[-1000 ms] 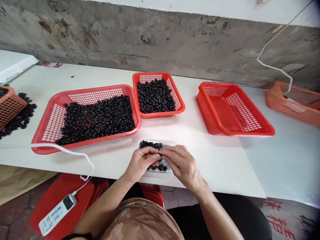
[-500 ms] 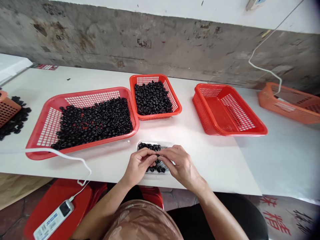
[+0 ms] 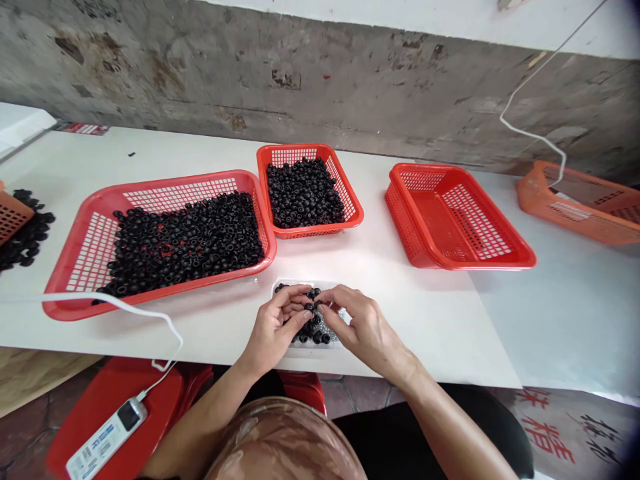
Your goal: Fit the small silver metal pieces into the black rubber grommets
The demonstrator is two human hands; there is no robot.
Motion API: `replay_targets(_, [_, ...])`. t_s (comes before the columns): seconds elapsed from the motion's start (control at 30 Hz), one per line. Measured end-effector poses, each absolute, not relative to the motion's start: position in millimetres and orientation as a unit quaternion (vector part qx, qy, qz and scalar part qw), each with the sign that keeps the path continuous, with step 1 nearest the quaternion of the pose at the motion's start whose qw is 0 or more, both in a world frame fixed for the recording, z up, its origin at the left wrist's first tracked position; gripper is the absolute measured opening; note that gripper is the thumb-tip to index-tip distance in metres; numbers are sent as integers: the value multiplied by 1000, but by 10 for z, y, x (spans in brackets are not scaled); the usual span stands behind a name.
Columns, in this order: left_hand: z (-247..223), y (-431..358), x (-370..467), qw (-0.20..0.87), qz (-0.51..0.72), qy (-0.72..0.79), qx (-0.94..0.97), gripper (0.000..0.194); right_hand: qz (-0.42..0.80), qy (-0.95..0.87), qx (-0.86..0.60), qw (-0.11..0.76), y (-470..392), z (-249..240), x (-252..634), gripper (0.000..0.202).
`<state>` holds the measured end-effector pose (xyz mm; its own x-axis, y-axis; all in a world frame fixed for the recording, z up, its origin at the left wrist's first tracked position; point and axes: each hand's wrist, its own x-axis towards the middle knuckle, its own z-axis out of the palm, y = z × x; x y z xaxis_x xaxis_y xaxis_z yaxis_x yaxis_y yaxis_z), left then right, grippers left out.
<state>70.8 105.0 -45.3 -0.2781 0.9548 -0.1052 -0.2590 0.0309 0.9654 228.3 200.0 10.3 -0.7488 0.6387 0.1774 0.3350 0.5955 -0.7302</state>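
Observation:
Over a clear shallow tray (image 3: 334,347), my left hand (image 3: 277,327) is closed, its thumb and fingers pinching a small black round part (image 3: 309,307). Facing it, my right hand (image 3: 363,325) has its thumb and forefinger drawn together at the same spot, touching a dark bit beside the left fingertips. Whether that bit is a separate piece, I cannot tell. Under the hands, the tray holds more black round parts (image 3: 317,338) and, toward its right side, small shiny bits (image 3: 325,323). Both hands partly cover it.
A wide red basket (image 3: 65,267) of black ring-like parts stands left, touching a smaller red basket (image 3: 355,212) of similar parts. Stacked red baskets (image 3: 400,220) and an orange basket (image 3: 560,210) are right. A white cable (image 3: 125,308) runs to a power bank (image 3: 107,437) on a red stool.
The fingertips have parted slightly, and the black part at the left fingers shows more plainly. The left fingers have opened out a little. The camera view has shifted slightly.

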Motion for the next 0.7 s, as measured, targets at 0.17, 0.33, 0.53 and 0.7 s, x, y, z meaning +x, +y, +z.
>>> replay_targets(0.17, [-437, 1032, 715, 454, 582, 554, 385, 34, 301, -895, -263, 197, 2019, 114, 2265, 13])
replay_targets(0.33, [-399, 1033, 720, 403, 560, 585, 426, 33, 261, -910, -263, 186, 2016, 94, 2241, 11])
replay_targets(0.53, [-409, 1022, 756, 388, 550, 592, 443, 32, 273, -908, -267, 172, 2026, 81, 2224, 11])
replay_targets(0.7, [-421, 1032, 758, 392, 566, 596, 413, 32, 250, -918, -253, 178, 2022, 88, 2202, 11])
